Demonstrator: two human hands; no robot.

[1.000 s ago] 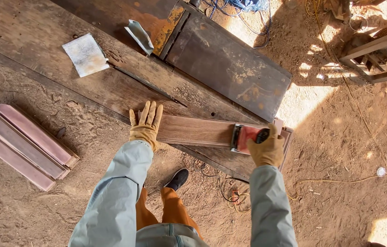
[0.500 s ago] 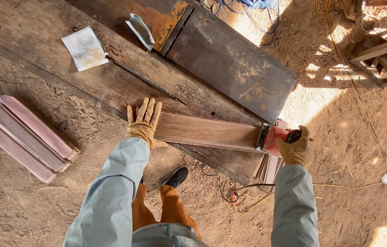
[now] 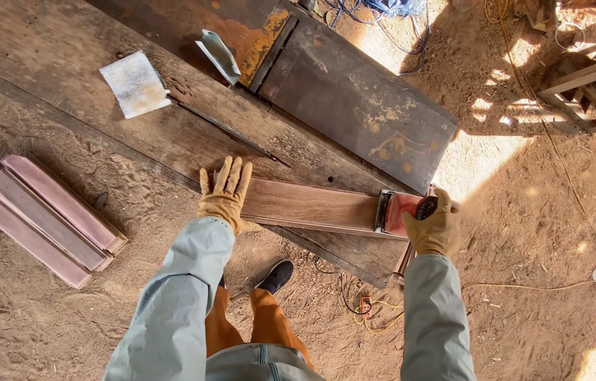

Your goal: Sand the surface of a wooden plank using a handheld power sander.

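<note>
Gripping the red sander (image 3: 400,212), the gloved right hand (image 3: 433,229) has drawn it back leftward along the board (image 3: 308,206); the left hand (image 3: 224,194) stays pressed flat, fingers spread.

A single head-worn camera is looking almost straight down from above, facing forward over the person's sleeves. It is sitting well above the left hand (image 3: 224,192) and right hand (image 3: 433,227), taking in the tabletop (image 3: 72,56) beyond them and the sandy floor (image 3: 538,233) around.
</note>
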